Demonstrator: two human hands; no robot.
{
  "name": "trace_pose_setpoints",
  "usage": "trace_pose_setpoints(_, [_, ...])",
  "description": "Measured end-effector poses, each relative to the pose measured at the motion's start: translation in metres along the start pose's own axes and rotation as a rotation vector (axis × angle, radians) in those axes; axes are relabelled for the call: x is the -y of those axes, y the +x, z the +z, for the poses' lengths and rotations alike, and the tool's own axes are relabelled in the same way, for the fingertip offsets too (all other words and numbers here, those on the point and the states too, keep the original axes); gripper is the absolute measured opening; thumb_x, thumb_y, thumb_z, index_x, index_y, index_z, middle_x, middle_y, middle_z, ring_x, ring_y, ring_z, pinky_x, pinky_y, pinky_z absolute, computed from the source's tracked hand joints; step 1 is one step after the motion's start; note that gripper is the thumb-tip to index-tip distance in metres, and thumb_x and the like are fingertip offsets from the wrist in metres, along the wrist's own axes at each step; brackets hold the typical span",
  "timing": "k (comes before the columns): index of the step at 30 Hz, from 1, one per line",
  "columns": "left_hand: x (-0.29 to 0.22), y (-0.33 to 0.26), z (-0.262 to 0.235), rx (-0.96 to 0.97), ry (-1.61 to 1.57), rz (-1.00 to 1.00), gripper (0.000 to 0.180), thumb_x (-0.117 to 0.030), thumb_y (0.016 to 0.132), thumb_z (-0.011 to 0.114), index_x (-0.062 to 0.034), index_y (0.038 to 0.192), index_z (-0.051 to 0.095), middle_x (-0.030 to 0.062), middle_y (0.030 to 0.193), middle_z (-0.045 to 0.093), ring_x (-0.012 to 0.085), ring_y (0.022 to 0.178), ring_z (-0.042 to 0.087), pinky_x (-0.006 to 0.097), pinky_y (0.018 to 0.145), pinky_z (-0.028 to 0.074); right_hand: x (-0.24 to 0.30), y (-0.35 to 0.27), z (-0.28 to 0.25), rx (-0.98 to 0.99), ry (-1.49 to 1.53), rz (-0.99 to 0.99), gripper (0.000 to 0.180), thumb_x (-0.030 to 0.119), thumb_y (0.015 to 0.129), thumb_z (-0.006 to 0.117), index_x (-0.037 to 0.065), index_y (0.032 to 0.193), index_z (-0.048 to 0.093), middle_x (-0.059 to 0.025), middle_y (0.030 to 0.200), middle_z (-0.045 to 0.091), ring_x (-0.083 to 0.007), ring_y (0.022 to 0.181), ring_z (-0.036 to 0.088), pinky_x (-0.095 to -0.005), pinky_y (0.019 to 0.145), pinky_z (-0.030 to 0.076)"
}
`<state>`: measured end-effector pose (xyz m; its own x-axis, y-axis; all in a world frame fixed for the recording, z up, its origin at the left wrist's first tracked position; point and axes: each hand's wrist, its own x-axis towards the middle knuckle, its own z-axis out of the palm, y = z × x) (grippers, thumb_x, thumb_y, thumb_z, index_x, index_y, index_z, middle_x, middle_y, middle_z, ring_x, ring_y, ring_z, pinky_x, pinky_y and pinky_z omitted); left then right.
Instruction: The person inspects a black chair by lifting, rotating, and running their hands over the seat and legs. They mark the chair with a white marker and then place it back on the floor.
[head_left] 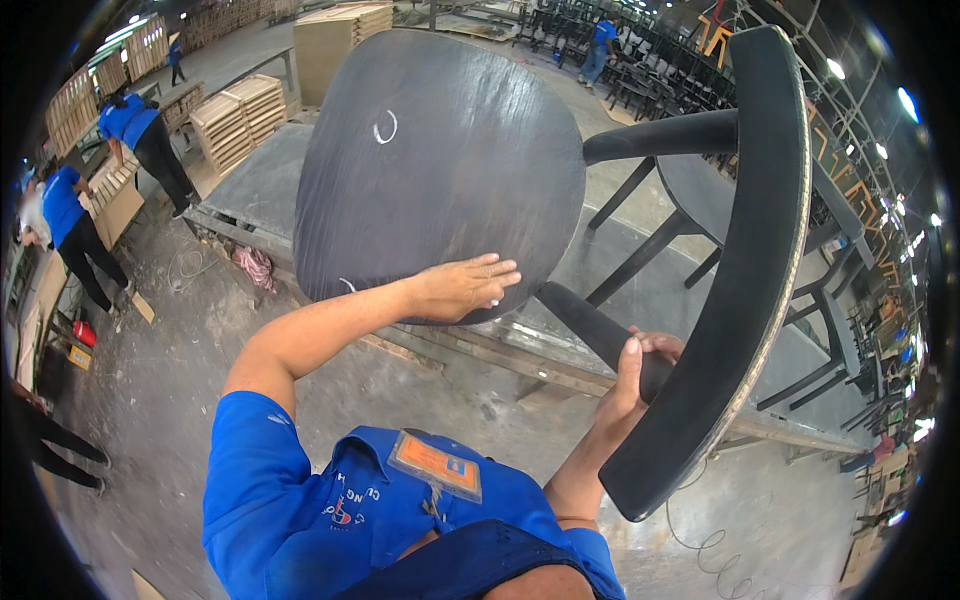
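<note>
Head view: chair seat [440,160] under left hand [462,287]; right hand [640,372] grips its post.

Holding a dark chair [450,160] tipped on its side in front of me. My left hand [462,287] lies flat, palm down, on the lower edge of the round seat, fingers spread. My right hand [632,372] is wrapped around a leg post just where it meets the curved backrest [745,270]. White chalk mark [385,128] on the seat face. Grey workbench [262,185] behind it. More dark chairs [700,200] beyond, probably stacked; edge distortion makes that unclear.
</note>
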<state>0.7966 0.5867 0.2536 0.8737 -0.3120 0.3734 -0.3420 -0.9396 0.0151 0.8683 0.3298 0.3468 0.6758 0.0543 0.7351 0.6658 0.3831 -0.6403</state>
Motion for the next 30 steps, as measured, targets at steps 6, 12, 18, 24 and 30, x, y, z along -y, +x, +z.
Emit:
trace_pose_setpoints(6, [-0.029,-0.035,0.016,0.038,-0.063,0.027,0.02,-0.014,0.095,0.043,0.0027,0.099,0.053,0.0192,0.141,0.04,0.0297,0.137,0.029,0.045,0.115,0.02,0.0,0.002,0.006,-0.029,-0.011,-0.019,0.024,-0.009,0.079,0.062,0.0,0.098,0.051,-0.009,0.084,0.052,-0.0175,0.079,0.055,-0.0408,0.081,0.052])
trace_pose_setpoints(12, [-0.046,-0.069,0.022,-0.149,0.073,-0.141,0.012,-0.008,0.09,0.046,0.0,0.096,0.053,0.0175,0.139,0.042,0.0309,0.136,0.031,0.045,0.113,0.024,0.001,0.0,0.008,-0.041,0.002,-0.001,0.024,-0.009,0.079,0.062,0.0,0.099,0.051,-0.0088,0.084,0.052,-0.0171,0.08,0.055,-0.0415,0.082,0.052])
trace_pose_setpoints(18, [-0.079,-0.07,0.055,-0.334,0.066,-0.217,0.008,-0.009,0.088,0.052,-0.0029,0.093,0.053,0.0163,0.137,0.046,0.0301,0.134,0.035,0.045,0.112,0.026,-0.01,-0.002,0.001,-0.026,0.05,0.007,0.026,-0.006,0.08,0.061,0.002,0.102,0.05,-0.0083,0.086,0.051,-0.0173,0.083,0.054,-0.0452,0.084,0.051])
trace_pose_setpoints(24, [-0.102,-0.057,0.067,-0.47,-0.252,-0.209,0.014,-0.006,0.083,0.059,-0.0045,0.093,0.048,0.0166,0.135,0.048,0.0335,0.13,0.041,0.046,0.106,0.035,-0.013,0.0,-0.014,-0.022,0.106,0.03,0.028,-0.007,0.079,0.059,0.003,0.104,0.05,-0.0084,0.088,0.051,-0.0196,0.088,0.055,-0.0477,0.087,0.051])
trace_pose_setpoints(30, [-0.1,-0.008,0.032,-0.768,-0.56,-0.096,0.023,0.001,0.08,0.061,-0.0055,0.096,0.046,0.0183,0.131,0.051,0.0345,0.125,0.046,0.042,0.1,0.045,-0.01,0.007,-0.013,-0.012,0.133,0.112,0.029,-0.004,0.079,0.063,0.005,0.103,0.05,-0.0086,0.091,0.052,-0.0199,0.09,0.055,-0.0499,0.091,0.048])
